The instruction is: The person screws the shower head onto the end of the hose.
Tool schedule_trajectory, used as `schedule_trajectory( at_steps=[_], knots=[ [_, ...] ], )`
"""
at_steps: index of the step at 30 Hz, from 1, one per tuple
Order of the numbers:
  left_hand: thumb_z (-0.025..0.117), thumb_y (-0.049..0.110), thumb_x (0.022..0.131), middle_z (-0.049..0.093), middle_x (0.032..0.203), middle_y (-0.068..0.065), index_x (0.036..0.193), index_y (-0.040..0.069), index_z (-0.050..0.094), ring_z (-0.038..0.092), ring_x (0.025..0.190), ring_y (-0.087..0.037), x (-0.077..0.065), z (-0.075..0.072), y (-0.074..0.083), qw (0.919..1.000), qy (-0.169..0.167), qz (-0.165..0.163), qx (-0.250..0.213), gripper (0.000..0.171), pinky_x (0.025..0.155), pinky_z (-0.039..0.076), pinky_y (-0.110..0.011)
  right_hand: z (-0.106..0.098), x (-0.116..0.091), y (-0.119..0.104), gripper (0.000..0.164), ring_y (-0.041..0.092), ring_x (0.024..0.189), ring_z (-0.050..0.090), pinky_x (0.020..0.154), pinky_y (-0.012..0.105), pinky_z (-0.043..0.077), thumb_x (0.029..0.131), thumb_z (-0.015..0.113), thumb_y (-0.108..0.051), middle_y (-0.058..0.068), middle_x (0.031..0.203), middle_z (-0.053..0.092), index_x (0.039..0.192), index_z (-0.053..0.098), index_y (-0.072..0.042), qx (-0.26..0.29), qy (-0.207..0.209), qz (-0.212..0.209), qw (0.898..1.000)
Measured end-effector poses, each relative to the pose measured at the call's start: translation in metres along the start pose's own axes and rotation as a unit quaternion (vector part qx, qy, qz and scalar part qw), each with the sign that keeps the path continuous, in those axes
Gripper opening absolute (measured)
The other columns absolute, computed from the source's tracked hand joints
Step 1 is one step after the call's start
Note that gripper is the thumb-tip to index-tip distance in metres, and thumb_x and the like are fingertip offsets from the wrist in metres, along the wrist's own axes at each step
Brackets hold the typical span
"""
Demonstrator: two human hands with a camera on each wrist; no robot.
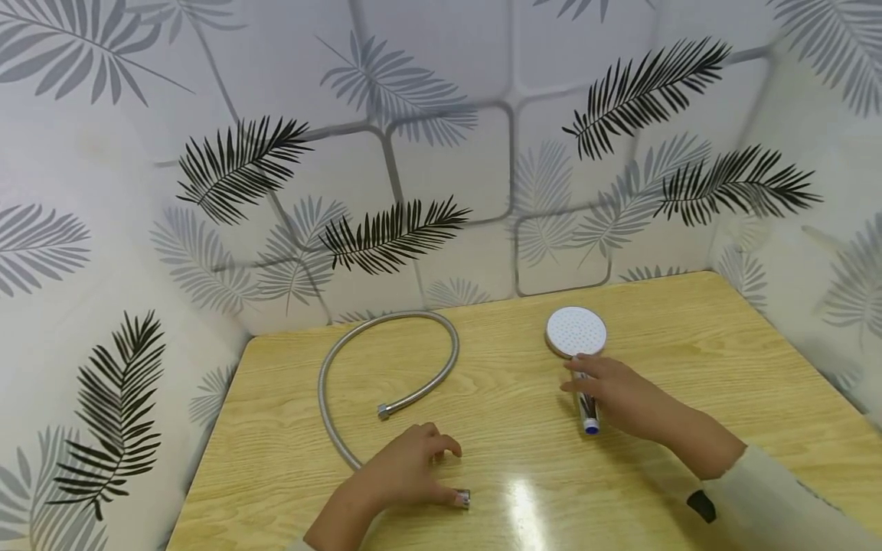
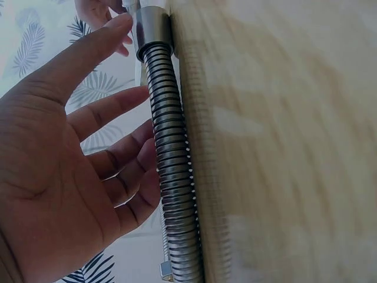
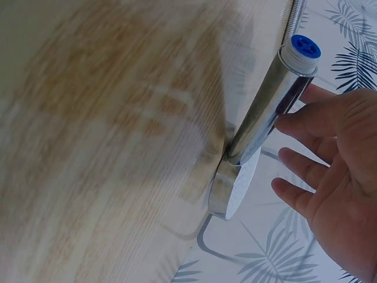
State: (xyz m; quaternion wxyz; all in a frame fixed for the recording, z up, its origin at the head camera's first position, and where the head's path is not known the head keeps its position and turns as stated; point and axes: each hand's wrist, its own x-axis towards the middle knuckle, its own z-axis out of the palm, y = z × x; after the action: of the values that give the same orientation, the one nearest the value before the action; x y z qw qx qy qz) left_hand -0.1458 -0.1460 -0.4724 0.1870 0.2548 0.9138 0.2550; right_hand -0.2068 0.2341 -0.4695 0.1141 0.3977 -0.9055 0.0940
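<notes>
A chrome shower head (image 1: 576,332) with a white spray face lies face up at the right of the table, its handle (image 1: 587,405) pointing toward me. My right hand (image 1: 623,398) is over that handle, fingers spread; in the right wrist view the thumb (image 3: 300,121) is at the handle's side, near its blue-centred threaded end (image 3: 306,47). A flexible metal shower hose (image 1: 324,383) lies looped at the left. Beside its near end is my left hand (image 1: 406,471), fingers loosely bent, thumb by the metal end fitting (image 2: 154,29). The fingers do not wrap round the hose.
The wood-grain table (image 1: 510,405) meets a leaf-patterned wall covering (image 1: 441,168) at the back and sides. A hex nut (image 1: 383,411) on the hose's other end lies inside the loop. Light glares off the table's front.
</notes>
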Motion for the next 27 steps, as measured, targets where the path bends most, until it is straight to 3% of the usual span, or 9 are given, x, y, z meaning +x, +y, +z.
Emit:
schedule_trajectory(
  at_steps=[3, 7, 10, 19, 27],
  knots=[
    [0.088, 0.054, 0.071, 0.056, 0.107, 0.009, 0.119, 0.028, 0.067, 0.051, 0.099, -0.008, -0.001, 0.003, 0.000, 0.9999, -0.011, -0.003, 0.013, 0.058, 0.084, 0.048, -0.025, 0.003, 0.000, 0.001, 0.049, 0.044, 0.123, 0.061, 0.098, 0.058, 0.051, 0.076, 0.074, 0.018, 0.021, 0.133, 0.065, 0.113, 0.074, -0.015, -0.005, 0.004, -0.010, 1.000],
    [0.089, 0.051, 0.071, 0.055, 0.103, 0.010, 0.113, 0.028, 0.067, 0.050, 0.095, -0.005, -0.002, 0.004, 0.000, 0.9997, -0.016, 0.000, 0.018, 0.053, 0.081, 0.047, -0.023, 0.007, 0.000, 0.002, 0.048, 0.046, 0.117, 0.063, 0.093, 0.059, 0.053, 0.067, 0.087, 0.009, 0.023, 0.126, 0.067, 0.106, 0.075, -0.015, -0.008, 0.034, -0.041, 0.999],
    [0.089, 0.048, 0.072, 0.056, 0.102, 0.009, 0.111, 0.028, 0.068, 0.050, 0.092, -0.004, -0.003, 0.003, 0.002, 0.9996, -0.024, 0.000, 0.010, 0.048, 0.080, 0.047, -0.022, 0.008, 0.000, 0.001, 0.050, 0.047, 0.117, 0.062, 0.094, 0.059, 0.052, 0.063, 0.091, 0.004, 0.021, 0.124, 0.068, 0.107, 0.074, -0.014, -0.002, 0.031, -0.044, 0.999],
    [0.089, 0.025, 0.077, 0.054, 0.090, 0.010, 0.094, 0.028, 0.070, 0.047, 0.081, -0.001, -0.001, 0.007, 0.004, 0.9990, -0.040, 0.019, -0.004, 0.026, 0.074, 0.045, -0.017, 0.005, 0.005, -0.006, 0.044, 0.043, 0.121, 0.062, 0.099, 0.055, 0.051, 0.074, 0.085, 0.004, 0.014, 0.123, 0.070, 0.114, 0.071, -0.006, 0.018, -0.017, -0.015, 1.000],
    [0.086, 0.024, 0.080, 0.056, 0.087, 0.012, 0.090, 0.022, 0.072, 0.049, 0.076, 0.001, 0.000, 0.008, 0.004, 0.9986, -0.043, 0.026, -0.016, 0.018, 0.072, 0.047, -0.016, 0.013, 0.011, -0.002, 0.037, 0.023, 0.098, 0.067, 0.082, 0.042, 0.057, 0.073, 0.087, 0.003, 0.006, 0.106, 0.070, 0.105, 0.075, -0.012, 0.005, 0.041, -0.077, 0.996]
  ],
)
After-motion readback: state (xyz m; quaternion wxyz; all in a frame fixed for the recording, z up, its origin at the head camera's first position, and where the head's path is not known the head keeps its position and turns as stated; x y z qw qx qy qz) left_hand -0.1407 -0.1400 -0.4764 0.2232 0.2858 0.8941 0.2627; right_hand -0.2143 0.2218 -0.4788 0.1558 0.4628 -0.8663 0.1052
